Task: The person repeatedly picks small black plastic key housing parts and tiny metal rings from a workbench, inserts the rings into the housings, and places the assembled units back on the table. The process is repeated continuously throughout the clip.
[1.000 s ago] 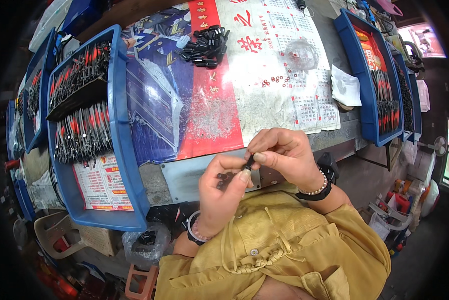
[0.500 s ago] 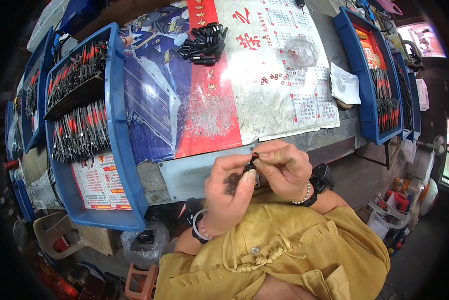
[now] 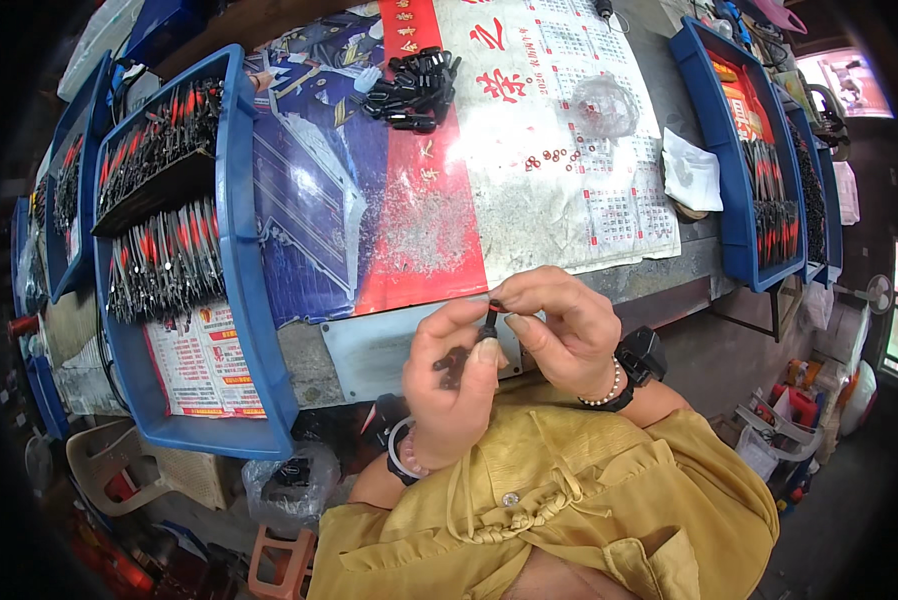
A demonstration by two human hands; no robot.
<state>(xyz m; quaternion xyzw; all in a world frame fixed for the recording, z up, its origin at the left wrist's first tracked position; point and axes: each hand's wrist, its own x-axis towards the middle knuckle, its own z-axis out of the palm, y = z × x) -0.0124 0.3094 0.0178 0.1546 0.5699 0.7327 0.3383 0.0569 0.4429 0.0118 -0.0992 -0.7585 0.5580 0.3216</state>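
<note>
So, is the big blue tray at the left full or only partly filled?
Partly filled: the blue tray holds two groups of dark-and-red pieces, but printed paper lies uncovered at its near end.

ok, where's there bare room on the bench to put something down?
Best: white sheet, between red rings and its near edge. Also blue print, between left tray and red strip.
Crowded: far side, with the black parts heap; red strip's middle, under grit; near edge, by left hand and right hand.
</note>
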